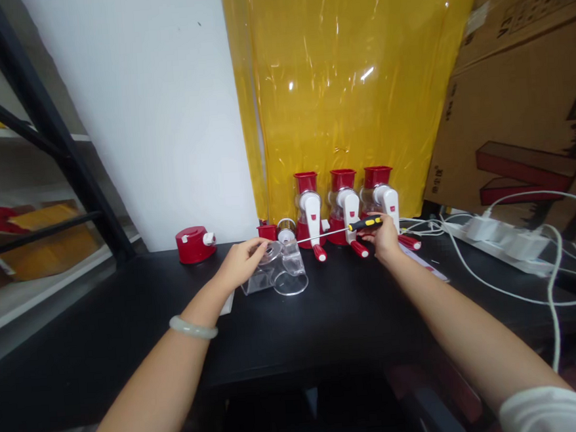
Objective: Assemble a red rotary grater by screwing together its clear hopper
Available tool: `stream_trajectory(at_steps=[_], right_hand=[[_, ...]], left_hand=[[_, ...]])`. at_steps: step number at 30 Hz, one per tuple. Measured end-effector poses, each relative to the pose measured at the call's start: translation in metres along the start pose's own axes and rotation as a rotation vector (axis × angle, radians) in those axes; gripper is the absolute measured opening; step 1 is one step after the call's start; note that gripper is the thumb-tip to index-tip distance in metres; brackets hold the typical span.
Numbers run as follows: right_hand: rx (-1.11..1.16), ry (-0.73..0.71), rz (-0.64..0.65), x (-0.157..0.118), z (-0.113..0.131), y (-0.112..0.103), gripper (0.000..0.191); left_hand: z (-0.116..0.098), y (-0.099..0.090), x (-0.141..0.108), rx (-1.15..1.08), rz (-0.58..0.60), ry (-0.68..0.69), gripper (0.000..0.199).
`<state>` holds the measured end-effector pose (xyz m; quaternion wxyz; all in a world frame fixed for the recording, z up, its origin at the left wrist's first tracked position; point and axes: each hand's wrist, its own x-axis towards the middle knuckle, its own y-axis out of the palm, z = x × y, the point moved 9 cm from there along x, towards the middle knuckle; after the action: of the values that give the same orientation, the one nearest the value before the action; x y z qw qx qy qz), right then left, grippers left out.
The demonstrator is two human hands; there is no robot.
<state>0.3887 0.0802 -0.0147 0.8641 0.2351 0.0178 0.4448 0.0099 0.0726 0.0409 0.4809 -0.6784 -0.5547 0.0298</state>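
Note:
My right hand [384, 235] is closed around the black and yellow handle of a screwdriver [365, 224]. Its thin shaft points left, and the tip reaches the clear plastic housing [290, 268] on the black table. Whether the tip touches the plastic I cannot tell. My left hand [246, 262] grips the housing at its upper left, fingers pressed together on it. Just behind the housing stand a metal grater drum [286, 230] and a small red part [267, 232]. A red round base [194, 245] with a white knob sits to the left of my left hand.
Three red and white hand-crank graters [310, 208] stand in a row at the back. A power strip [502, 247] with white plugs and looping cables lies on the right. Behind are a yellow plastic curtain [353, 93] and a large cardboard box [522, 107]. Shelves [31, 286] stand left.

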Motion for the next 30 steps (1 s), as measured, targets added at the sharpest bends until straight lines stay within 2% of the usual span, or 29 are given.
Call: stream_trajectory(at_steps=[5, 10, 12, 17, 23, 27, 30], right_hand=[[0.009, -0.040, 0.009, 0.0013, 0.0020, 0.0014, 0.020], [0.016, -0.136, -0.012, 0.0003, 0.0088, -0.0005, 0.043], [-0.007, -0.130, -0.007, -0.0006, 0.0093, 0.0001, 0.042], [-0.012, 0.003, 0.003, -0.0025, 0.0005, 0.0010, 0.029], [0.018, -0.030, -0.009, 0.0008, 0.0014, 0.0001, 0.019], [0.013, -0.091, -0.002, 0.0025, 0.0041, 0.0009, 0.034], [-0.010, -0.114, -0.006, 0.0002, 0.0065, 0.0006, 0.035]], left_hand=[[0.0018, -0.0006, 0.0004, 0.011, -0.007, -0.003, 0.047], [-0.0004, -0.0003, 0.0003, 0.011, -0.004, 0.004, 0.046], [-0.0003, -0.0005, 0.0002, 0.012, -0.003, -0.001, 0.045], [-0.0002, -0.0007, 0.0000, 0.006, -0.004, 0.000, 0.047], [-0.0024, -0.0014, 0.0001, 0.016, -0.010, 0.011, 0.045], [-0.0004, -0.0012, -0.0001, 0.013, -0.010, 0.003, 0.045], [0.0003, -0.0010, -0.0002, 0.014, -0.010, 0.011, 0.045]])
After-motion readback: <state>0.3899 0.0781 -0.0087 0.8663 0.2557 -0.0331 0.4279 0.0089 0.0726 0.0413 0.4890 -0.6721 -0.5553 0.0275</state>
